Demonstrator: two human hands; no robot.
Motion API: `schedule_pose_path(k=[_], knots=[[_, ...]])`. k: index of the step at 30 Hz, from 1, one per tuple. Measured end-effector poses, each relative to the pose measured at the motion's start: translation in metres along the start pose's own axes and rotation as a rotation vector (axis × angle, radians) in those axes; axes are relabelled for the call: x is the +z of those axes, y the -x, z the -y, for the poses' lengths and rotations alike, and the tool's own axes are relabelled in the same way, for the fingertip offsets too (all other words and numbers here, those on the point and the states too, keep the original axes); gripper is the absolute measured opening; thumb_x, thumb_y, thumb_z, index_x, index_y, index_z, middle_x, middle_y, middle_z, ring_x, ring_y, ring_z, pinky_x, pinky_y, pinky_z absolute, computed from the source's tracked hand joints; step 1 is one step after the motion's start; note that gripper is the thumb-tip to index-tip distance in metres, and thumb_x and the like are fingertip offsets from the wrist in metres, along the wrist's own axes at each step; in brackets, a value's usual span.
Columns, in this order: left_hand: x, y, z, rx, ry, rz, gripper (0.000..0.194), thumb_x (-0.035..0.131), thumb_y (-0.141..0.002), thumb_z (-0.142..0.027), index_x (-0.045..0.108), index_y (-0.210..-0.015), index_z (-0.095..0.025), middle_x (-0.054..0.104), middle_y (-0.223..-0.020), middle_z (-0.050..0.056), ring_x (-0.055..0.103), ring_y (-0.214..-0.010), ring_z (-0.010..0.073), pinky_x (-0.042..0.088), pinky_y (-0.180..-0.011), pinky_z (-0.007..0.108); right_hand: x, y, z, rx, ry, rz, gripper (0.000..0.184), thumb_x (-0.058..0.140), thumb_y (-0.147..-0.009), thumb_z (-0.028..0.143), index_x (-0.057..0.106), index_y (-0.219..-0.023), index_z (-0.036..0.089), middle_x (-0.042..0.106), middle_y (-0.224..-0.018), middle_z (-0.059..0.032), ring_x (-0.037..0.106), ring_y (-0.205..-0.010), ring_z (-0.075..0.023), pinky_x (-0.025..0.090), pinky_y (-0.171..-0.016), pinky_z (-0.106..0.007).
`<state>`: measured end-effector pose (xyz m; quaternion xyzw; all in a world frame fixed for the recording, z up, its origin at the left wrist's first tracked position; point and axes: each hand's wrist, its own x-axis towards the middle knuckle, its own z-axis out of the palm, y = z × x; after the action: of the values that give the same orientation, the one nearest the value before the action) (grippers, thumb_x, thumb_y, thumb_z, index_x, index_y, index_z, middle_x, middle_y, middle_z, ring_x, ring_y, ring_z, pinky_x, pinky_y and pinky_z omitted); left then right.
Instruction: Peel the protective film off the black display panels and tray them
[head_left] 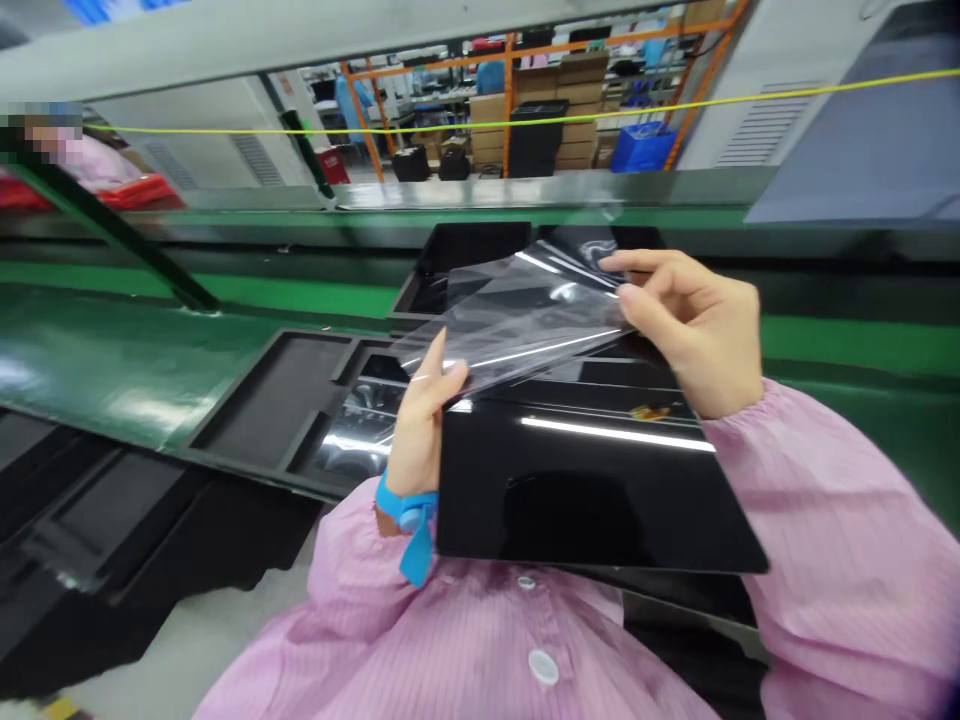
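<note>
A glossy black glass panel (585, 490) is tilted in front of my chest, with a bright light strip reflected across it. My left hand (421, 425), with a blue strap at the wrist, grips the panel's left edge, thumb near its upper left corner. Clear plastic film (525, 315) stretches above the panel's far part, creased and shiny. Between the thumb and fingers of my right hand (694, 310), the film's right end is pinched. Whether the film still touches the panel along its far edge I cannot tell. A small orange-brown mark (649, 412) shows near the panel's upper right.
A black compartment tray (281, 400) with clear film in one section lies on the green bench (97, 350), left of the panel. Another black tray (480, 240) is behind. More black trays (127, 510) are stacked lower left. A dark green post (112, 215) slants at left; a person sits beyond it.
</note>
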<state>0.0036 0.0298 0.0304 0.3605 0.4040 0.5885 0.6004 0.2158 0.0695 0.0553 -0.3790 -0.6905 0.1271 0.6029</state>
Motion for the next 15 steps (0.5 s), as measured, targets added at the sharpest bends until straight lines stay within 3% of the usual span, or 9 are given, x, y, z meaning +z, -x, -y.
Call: schedule_pose_path(k=[4, 7, 15], knots=[[0.006, -0.004, 0.0, 0.077, 0.161, 0.025, 0.055, 0.063, -0.073, -0.014, 0.053, -0.126, -0.022, 0.056, -0.132, -0.002, 0.044, -0.129, 0.0238, 0.028, -0.113, 0.036, 0.004, -0.002, -0.014, 0.039, 0.01, -0.01, 0.024, 0.063, -0.077, 0.019, 0.052, -0.055, 0.014, 0.065, -0.096, -0.0113, 0.062, -0.093, -0.0206, 0.046, -0.08, -0.032], [0.006, -0.007, 0.0, 0.067, 0.238, 0.091, 0.055, 0.062, -0.073, -0.011, 0.052, -0.126, -0.021, 0.059, -0.129, -0.001, 0.048, -0.125, 0.0236, 0.028, -0.111, 0.037, 0.008, -0.002, -0.021, 0.045, 0.059, -0.019, 0.025, 0.063, -0.076, 0.022, 0.052, -0.055, 0.016, 0.066, -0.094, -0.0119, 0.063, -0.093, -0.021, 0.047, -0.076, -0.032], [0.002, -0.006, -0.006, -0.023, 0.269, 0.097, 0.062, 0.063, -0.075, -0.009, 0.044, -0.134, -0.022, 0.066, -0.118, -0.002, 0.054, -0.119, 0.0224, 0.031, -0.107, 0.034, 0.008, 0.001, -0.031, 0.04, 0.091, 0.014, 0.028, 0.062, -0.078, 0.032, 0.048, -0.059, 0.017, 0.063, -0.105, -0.0136, 0.06, -0.102, -0.0231, 0.045, -0.09, -0.041]])
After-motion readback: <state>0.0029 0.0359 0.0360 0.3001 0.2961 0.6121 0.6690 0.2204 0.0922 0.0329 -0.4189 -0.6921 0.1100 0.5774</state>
